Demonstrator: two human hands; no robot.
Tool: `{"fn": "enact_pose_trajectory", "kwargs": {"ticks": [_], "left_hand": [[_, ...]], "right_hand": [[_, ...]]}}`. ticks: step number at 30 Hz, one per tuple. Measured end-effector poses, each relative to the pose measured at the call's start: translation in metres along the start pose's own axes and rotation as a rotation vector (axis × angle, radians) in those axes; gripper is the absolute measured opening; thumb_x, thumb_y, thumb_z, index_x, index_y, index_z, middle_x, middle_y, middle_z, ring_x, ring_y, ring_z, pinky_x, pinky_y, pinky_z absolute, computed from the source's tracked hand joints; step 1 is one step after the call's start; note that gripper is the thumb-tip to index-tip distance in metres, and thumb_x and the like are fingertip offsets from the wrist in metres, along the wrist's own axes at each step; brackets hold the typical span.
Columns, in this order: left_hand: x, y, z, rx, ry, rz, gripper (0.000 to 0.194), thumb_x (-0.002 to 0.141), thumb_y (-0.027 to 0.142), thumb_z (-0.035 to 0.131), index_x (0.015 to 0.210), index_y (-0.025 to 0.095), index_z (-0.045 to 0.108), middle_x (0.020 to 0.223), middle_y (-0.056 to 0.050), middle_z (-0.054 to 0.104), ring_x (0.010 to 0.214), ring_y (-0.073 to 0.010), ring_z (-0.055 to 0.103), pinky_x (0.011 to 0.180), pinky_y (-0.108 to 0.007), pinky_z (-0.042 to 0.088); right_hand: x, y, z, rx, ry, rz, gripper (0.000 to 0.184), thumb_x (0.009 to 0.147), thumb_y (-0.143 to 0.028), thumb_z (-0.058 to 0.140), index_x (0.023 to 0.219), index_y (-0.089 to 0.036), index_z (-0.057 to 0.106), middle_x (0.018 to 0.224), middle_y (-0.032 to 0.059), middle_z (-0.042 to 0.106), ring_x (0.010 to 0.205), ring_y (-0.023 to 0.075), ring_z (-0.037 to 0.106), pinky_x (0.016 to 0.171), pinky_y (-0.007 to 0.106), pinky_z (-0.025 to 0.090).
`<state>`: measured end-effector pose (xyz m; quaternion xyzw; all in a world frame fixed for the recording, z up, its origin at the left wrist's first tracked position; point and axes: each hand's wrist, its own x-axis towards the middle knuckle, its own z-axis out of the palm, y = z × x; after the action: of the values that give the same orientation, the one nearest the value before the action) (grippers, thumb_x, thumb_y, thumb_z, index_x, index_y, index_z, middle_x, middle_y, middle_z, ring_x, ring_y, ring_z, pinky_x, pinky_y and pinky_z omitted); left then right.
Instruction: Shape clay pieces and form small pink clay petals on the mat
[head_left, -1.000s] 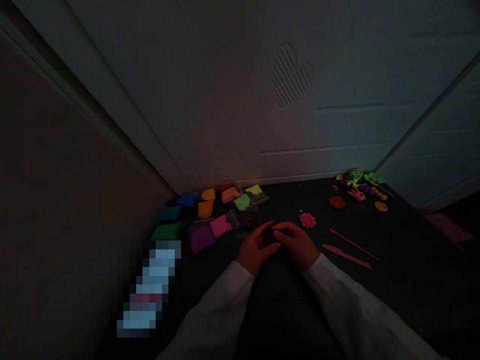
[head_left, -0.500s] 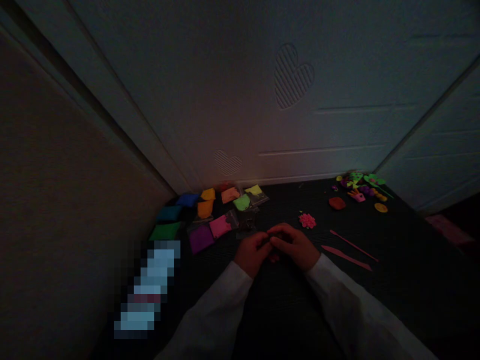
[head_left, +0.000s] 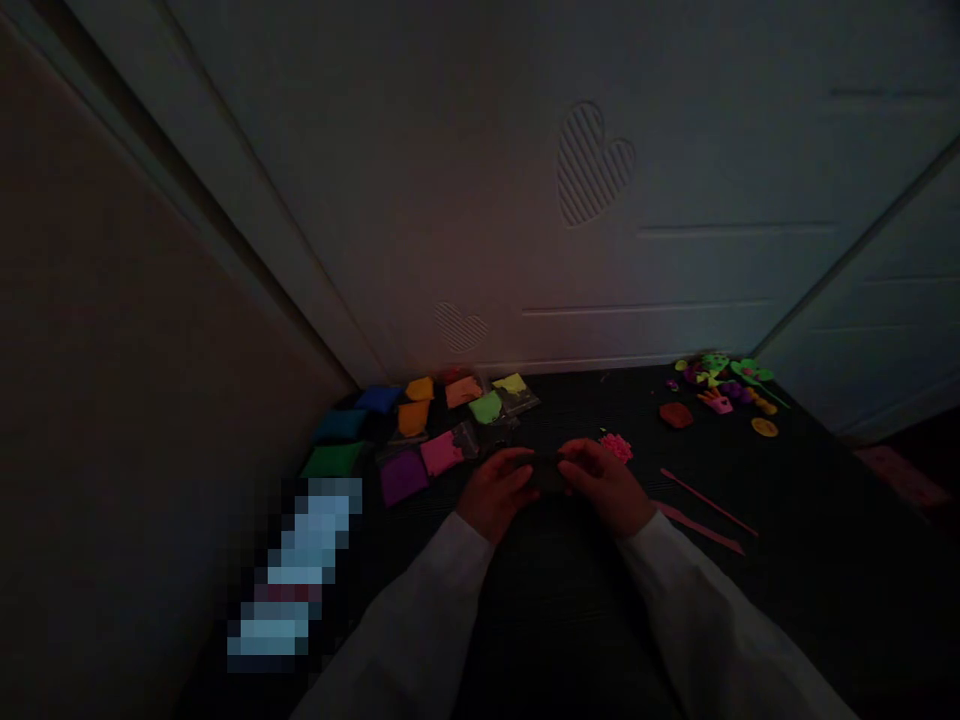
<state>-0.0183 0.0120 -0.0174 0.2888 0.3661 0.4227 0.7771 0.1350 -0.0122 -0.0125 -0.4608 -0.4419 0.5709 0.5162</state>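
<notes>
My left hand (head_left: 495, 492) and my right hand (head_left: 604, 485) face each other at mid-table, with fingers closed in pinches. Between them spans a dark, flat piece (head_left: 549, 472), gripped at either end; in this dim light it hardly stands out from the black table, and its material cannot be made out. A pink flower-like cluster of small petals (head_left: 617, 448) lies just beyond my right hand, partly covered by it. To the right rest two pink modelling tools, a thin stick (head_left: 709, 502) and a flat blade (head_left: 701, 530) whose near end is hidden by my wrist.
Bags of coloured clay, including purple (head_left: 403, 477), pink (head_left: 441, 453) and green (head_left: 332, 460), lie at the left and back. A blurred bright panel (head_left: 300, 570) stands front left. A red lump (head_left: 676, 415) and small colourful clay figures (head_left: 731, 385) sit back right, near the wall (head_left: 480, 200).
My hands have moved apart from touching fingertips, and the dark piece now shows between them. My right hand now covers part of the pink cluster. The view has shifted slightly.
</notes>
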Motion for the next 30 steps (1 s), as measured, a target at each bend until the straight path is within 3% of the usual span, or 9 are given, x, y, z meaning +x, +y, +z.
{"fn": "enact_pose_trajectory", "kwargs": {"ticks": [4, 7, 10, 15, 21, 26, 30], "left_hand": [[-0.002, 0.002, -0.005, -0.097, -0.064, -0.023, 0.028, 0.056, 0.015, 0.068, 0.082, 0.016, 0.057, 0.082, -0.002, 0.060, 0.067, -0.0111, 0.058, 0.054, -0.020, 0.046], [-0.002, -0.001, -0.009, -0.103, -0.184, -0.046, 0.032, 0.052, 0.018, 0.071, 0.079, 0.016, 0.055, 0.074, -0.001, 0.059, 0.060, -0.0120, 0.058, 0.047, -0.020, 0.044], [-0.001, -0.005, -0.010, -0.046, -0.286, -0.073, 0.031, 0.052, 0.020, 0.072, 0.077, 0.016, 0.053, 0.067, 0.000, 0.058, 0.053, -0.0118, 0.056, 0.040, -0.019, 0.039], [0.001, -0.008, -0.007, 0.019, -0.205, -0.069, 0.035, 0.054, 0.015, 0.070, 0.086, 0.018, 0.055, 0.075, 0.000, 0.059, 0.058, -0.0117, 0.057, 0.043, -0.019, 0.041], [-0.001, -0.004, -0.003, 0.010, -0.173, -0.131, 0.029, 0.060, 0.020, 0.066, 0.088, 0.012, 0.061, 0.083, -0.008, 0.062, 0.069, -0.0153, 0.058, 0.058, -0.027, 0.046], [-0.001, -0.003, -0.002, 0.008, -0.138, -0.110, 0.024, 0.059, 0.020, 0.067, 0.080, 0.010, 0.062, 0.075, -0.007, 0.063, 0.067, -0.0150, 0.058, 0.063, -0.028, 0.044], [0.003, -0.007, -0.006, 0.057, -0.150, -0.097, 0.022, 0.059, 0.023, 0.067, 0.074, 0.008, 0.062, 0.066, -0.006, 0.061, 0.060, -0.0123, 0.056, 0.058, -0.024, 0.041]], "right_hand": [[-0.002, 0.001, 0.003, 0.048, -0.032, 0.013, 0.024, 0.062, -0.029, 0.063, 0.082, -0.021, 0.053, 0.068, -0.0039, 0.052, 0.054, 0.0068, 0.047, 0.050, 0.021, 0.037], [-0.005, 0.003, 0.006, 0.041, -0.070, 0.033, 0.025, 0.063, -0.030, 0.063, 0.085, -0.021, 0.054, 0.063, -0.0043, 0.051, 0.054, 0.0069, 0.047, 0.050, 0.021, 0.037], [-0.006, 0.005, 0.008, -0.008, -0.087, 0.031, 0.025, 0.066, -0.031, 0.060, 0.088, -0.021, 0.056, 0.072, -0.0017, 0.056, 0.063, 0.0096, 0.051, 0.058, 0.024, 0.040], [-0.007, 0.004, 0.010, -0.351, -0.054, -0.160, 0.017, 0.075, -0.028, 0.050, 0.086, -0.022, 0.061, 0.082, 0.0021, 0.053, 0.081, 0.0144, 0.051, 0.073, 0.030, 0.040], [-0.012, -0.001, 0.013, -0.623, 0.078, -0.322, 0.035, 0.075, -0.020, 0.047, 0.109, -0.027, 0.050, 0.087, 0.0038, 0.045, 0.072, 0.0133, 0.046, 0.065, 0.029, 0.042], [-0.018, -0.009, 0.011, -0.665, -0.036, -0.438, 0.037, 0.078, -0.020, 0.043, 0.115, -0.027, 0.044, 0.111, 0.0057, 0.043, 0.104, 0.0175, 0.042, 0.089, 0.034, 0.035], [-0.019, -0.008, 0.010, -0.789, -0.167, -0.508, 0.060, 0.072, -0.030, 0.055, 0.126, -0.026, 0.030, 0.127, 0.0054, 0.037, 0.116, 0.0200, 0.032, 0.097, 0.038, 0.028]]}}
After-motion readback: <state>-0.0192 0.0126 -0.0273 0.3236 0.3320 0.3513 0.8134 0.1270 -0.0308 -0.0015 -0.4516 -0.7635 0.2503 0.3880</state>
